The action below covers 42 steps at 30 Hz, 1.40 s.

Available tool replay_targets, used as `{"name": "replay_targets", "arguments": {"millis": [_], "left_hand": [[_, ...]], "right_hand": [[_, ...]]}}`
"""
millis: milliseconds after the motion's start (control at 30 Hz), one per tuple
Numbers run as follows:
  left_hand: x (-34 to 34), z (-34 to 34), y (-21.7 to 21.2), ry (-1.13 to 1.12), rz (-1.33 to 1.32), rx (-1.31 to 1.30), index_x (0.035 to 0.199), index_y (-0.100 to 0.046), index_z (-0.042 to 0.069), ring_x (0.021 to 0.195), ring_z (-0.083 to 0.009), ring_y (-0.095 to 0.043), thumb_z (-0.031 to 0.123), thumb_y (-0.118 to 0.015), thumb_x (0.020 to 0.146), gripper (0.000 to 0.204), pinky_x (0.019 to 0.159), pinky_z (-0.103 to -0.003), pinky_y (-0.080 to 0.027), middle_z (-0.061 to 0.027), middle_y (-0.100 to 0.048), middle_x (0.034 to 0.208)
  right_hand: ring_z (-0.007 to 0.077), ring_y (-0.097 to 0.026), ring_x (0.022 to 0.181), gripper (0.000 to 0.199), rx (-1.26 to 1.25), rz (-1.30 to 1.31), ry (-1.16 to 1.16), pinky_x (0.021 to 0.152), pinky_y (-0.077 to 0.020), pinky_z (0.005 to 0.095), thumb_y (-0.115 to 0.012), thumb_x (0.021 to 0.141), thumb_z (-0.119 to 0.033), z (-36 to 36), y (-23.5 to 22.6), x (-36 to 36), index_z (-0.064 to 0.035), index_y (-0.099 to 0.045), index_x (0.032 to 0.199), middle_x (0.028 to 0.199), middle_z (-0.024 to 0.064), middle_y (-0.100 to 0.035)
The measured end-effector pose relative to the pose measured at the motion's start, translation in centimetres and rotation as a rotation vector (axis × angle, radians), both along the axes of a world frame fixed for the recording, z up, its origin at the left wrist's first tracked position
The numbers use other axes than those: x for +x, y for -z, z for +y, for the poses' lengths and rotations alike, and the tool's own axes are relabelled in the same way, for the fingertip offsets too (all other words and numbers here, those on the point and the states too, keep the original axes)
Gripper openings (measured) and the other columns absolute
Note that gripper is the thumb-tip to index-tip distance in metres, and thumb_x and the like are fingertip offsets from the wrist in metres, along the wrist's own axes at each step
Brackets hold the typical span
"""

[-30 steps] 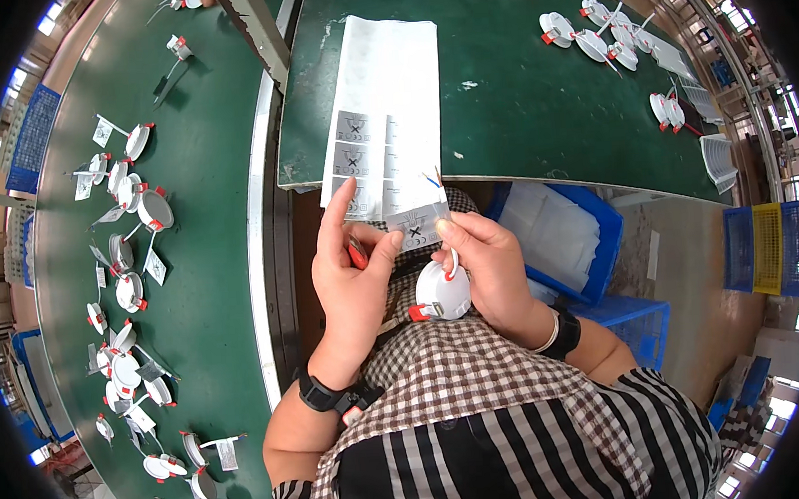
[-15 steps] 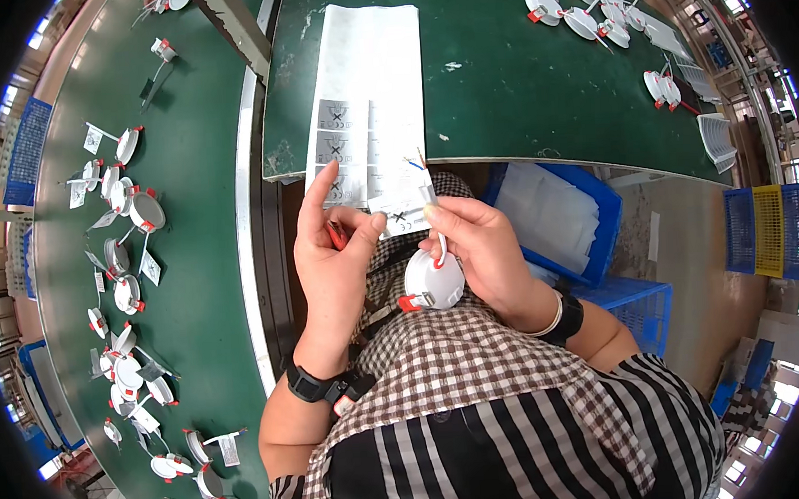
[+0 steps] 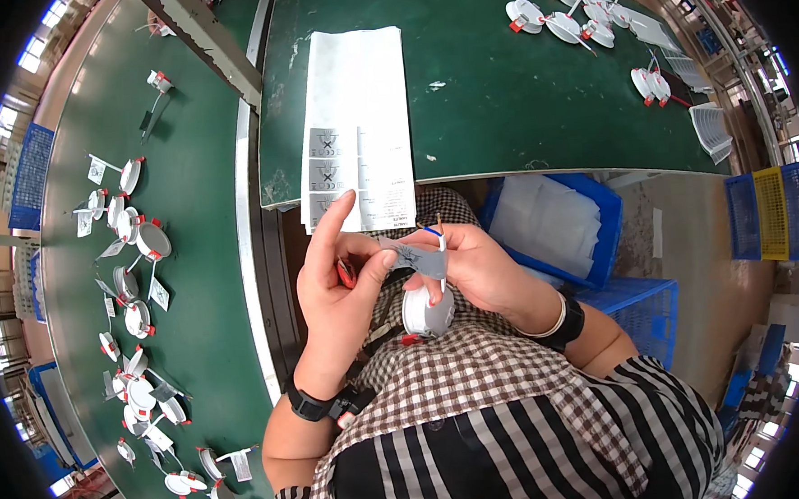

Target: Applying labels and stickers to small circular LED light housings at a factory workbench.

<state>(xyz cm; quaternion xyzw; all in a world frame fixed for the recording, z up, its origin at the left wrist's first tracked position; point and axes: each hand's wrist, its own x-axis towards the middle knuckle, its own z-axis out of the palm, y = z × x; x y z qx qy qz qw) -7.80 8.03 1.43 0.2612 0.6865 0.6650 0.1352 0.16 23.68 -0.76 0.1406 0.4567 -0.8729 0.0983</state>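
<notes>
My left hand (image 3: 331,285) pinches one end of a grey label (image 3: 416,259) between thumb and finger, its index finger pointing up. A small red object (image 3: 346,272), too hidden to name, is tucked in that hand. My right hand (image 3: 496,272) is closed on the white cable (image 3: 442,244) of a round downlight, where the label's other end meets it. Bare blue and brown wire ends stick up from the cable. Below the fingers hangs the white downlight (image 3: 428,313) with a red clip, in front of my checked apron. Part of the cable is covered by label and fingers.
A white label sheet (image 3: 354,80) with grey printed labels lies over the green table's near edge. Several downlights stand on the left green belt (image 3: 208,305), many with labelled cables. More downlights (image 3: 564,27) lie at the far right. A blue bin (image 3: 609,238) holds white sheets.
The label has turned from lying flat and facing up to tilted and curved against the cable. The downlight hangs slightly lower. The head view has shifted, and the label sheet appears lower.
</notes>
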Motion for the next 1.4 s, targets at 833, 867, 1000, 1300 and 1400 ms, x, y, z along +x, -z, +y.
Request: {"name": "replay_targets", "arguments": {"millis": [833,867,1000,1300,1400], "left_hand": [[-0.1,-0.8,0.6,0.115,-0.032,0.149,0.137,-0.036,0.004,0.073,-0.0123,-0.061,-0.008,-0.065,0.078,0.067,0.067,-0.024,-0.049,-0.0077,-0.063,0.080],[0.1,-0.7,0.5,0.112,-0.115,0.183,0.137,-0.036,0.004,0.073,-0.0123,-0.061,-0.007,-0.066,0.078,0.067,0.067,-0.024,-0.049,-0.0074,-0.064,0.080],[-0.3,-0.7,0.8,0.077,0.075,0.077,0.137,-0.036,0.004,0.074,-0.0115,-0.060,-0.007,-0.067,0.077,0.068,0.068,-0.024,-0.048,-0.0066,-0.064,0.080],[0.4,0.1,0.5,-0.016,0.087,-0.033,0.135,-0.040,0.004,0.066,-0.0046,-0.049,-0.012,-0.064,0.076,0.065,0.061,-0.019,-0.040,0.0008,-0.054,0.072],[0.5,0.6,0.5,-0.041,0.104,-0.092,0.133,-0.043,0.004,0.063,-0.0033,-0.045,-0.013,-0.062,0.075,0.063,0.058,-0.018,-0.038,0.0025,-0.050,0.070]], "right_hand": [[0.0080,-0.056,0.067,0.023,-0.025,0.047,-0.093,0.055,-0.0452,0.0187,-0.050,0.090,-0.001,-0.1,-0.5,-0.4,0.0037,-0.058,0.111,0.090,0.0092,-0.065],[0.0079,-0.056,0.065,0.022,-0.041,0.026,-0.074,0.054,-0.0452,0.0193,-0.050,0.088,0.001,-0.2,-0.6,-0.4,0.0036,-0.058,0.108,0.089,0.0086,-0.064],[0.0077,-0.055,0.061,0.016,-0.024,-0.047,0.019,0.052,-0.0449,0.0202,-0.054,0.087,0.000,-0.3,-0.6,-0.6,0.0027,-0.059,0.102,0.085,0.0071,-0.063],[0.0084,-0.057,0.066,0.009,-0.112,0.029,0.274,0.056,-0.0471,0.0209,-0.054,0.092,-0.008,-1.3,0.5,-0.3,-0.0016,-0.052,0.097,0.085,0.0061,-0.060],[0.0089,-0.058,0.069,0.010,-0.164,-0.001,0.407,0.060,-0.0505,0.0226,-0.052,0.094,-0.011,-2.0,0.7,-0.6,-0.0022,-0.048,0.098,0.086,0.0067,-0.058]]}}
